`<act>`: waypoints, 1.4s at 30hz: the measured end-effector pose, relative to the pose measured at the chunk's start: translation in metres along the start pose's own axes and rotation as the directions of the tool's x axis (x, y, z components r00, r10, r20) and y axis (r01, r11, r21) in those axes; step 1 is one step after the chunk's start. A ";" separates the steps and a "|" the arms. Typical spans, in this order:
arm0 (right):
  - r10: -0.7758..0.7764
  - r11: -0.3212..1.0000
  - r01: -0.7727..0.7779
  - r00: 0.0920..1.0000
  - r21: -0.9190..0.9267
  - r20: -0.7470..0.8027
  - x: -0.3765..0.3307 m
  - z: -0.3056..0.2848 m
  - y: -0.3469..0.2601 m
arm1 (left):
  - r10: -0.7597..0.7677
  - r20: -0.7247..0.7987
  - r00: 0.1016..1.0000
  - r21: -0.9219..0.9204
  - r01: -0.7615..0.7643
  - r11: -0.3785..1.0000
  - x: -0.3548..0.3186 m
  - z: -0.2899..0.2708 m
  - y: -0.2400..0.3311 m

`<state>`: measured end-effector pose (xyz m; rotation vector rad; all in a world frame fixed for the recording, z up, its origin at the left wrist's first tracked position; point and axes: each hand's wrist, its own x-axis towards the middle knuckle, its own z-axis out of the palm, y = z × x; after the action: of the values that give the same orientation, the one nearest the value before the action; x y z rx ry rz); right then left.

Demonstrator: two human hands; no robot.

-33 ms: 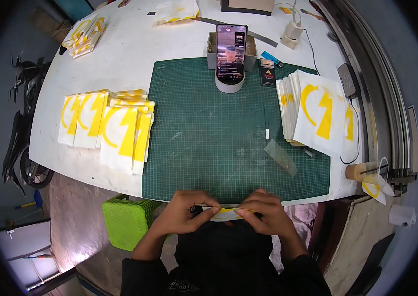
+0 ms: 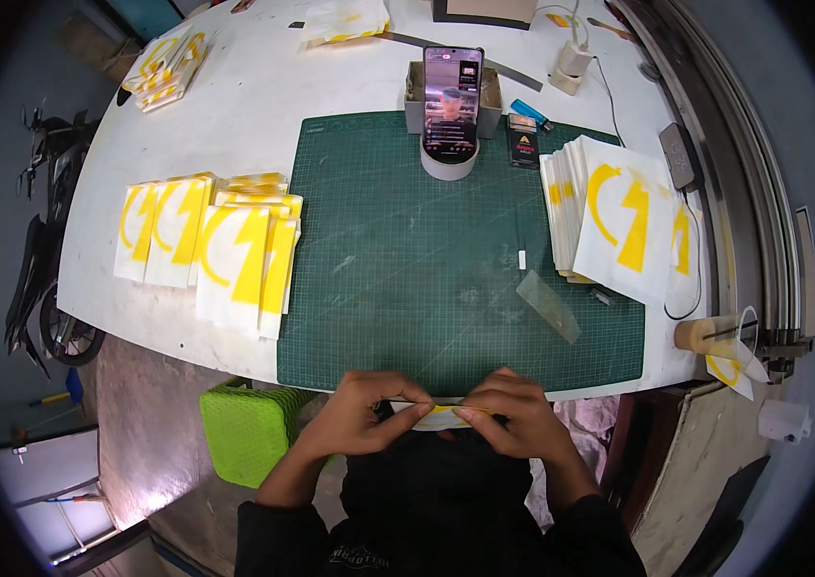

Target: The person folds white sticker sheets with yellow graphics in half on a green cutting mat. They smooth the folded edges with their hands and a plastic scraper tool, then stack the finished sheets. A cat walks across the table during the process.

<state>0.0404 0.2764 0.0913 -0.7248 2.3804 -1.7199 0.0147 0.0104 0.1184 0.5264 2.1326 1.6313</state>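
At the near edge of the table, my left hand (image 2: 366, 412) and my right hand (image 2: 513, 413) pinch a white-and-yellow printed sheet (image 2: 441, 419) between thumbs and fingers. It shows nearly edge-on, so most of its face is hidden. Both thumbs rest on its near side, close together. Beyond my hands lies a green cutting mat (image 2: 398, 279). Stacks of similar white sheets with yellow shapes stand on either side: a left stack (image 2: 232, 252) and a right stack (image 2: 619, 216).
A phone (image 2: 451, 101) leans upright on a white round stand (image 2: 449, 165) at the mat's far edge. A translucent strip (image 2: 549, 308) lies on the mat. A drink cup (image 2: 701, 337) stands at the right edge. A green woven basket (image 2: 249, 438) is below the table, left.
My right thumb has shifted slightly left along the sheet, toward my left thumb. Otherwise the hands and table look the same.
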 end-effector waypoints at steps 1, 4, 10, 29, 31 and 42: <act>-0.006 1.000 0.006 1.000 -0.011 0.019 0.003 -0.002 -0.002 | -0.007 0.011 1.000 0.018 0.007 1.000 -0.002 -0.001 0.001; 0.009 1.000 -0.010 1.000 -0.022 -0.018 -0.006 -0.014 0.001 | -0.064 0.044 0.997 0.055 0.062 0.997 -0.013 -0.014 -0.010; 0.116 0.982 -0.097 0.987 0.162 -0.109 -0.018 -0.014 0.004 | -0.015 -0.067 0.998 -0.042 0.012 0.999 -0.026 -0.012 -0.027; 0.102 0.958 -0.215 0.872 -0.187 -0.478 -0.003 0.026 0.036 | -0.269 0.043 0.962 -0.178 0.273 0.946 -0.050 -0.014 -0.030; 0.173 0.963 -0.257 0.808 -0.074 -0.563 -0.003 0.027 0.039 | -0.207 -0.097 0.974 -0.126 0.194 0.973 -0.057 -0.025 -0.037; 0.290 0.954 -0.212 0.832 0.212 -0.473 -0.025 0.041 0.045 | 0.258 -0.738 0.624 0.661 0.589 0.465 -0.067 -0.161 -0.070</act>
<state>0.0634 0.2625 0.0308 0.0840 2.4519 -2.1325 -0.0169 -0.1735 0.0943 -0.3157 3.5090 0.3864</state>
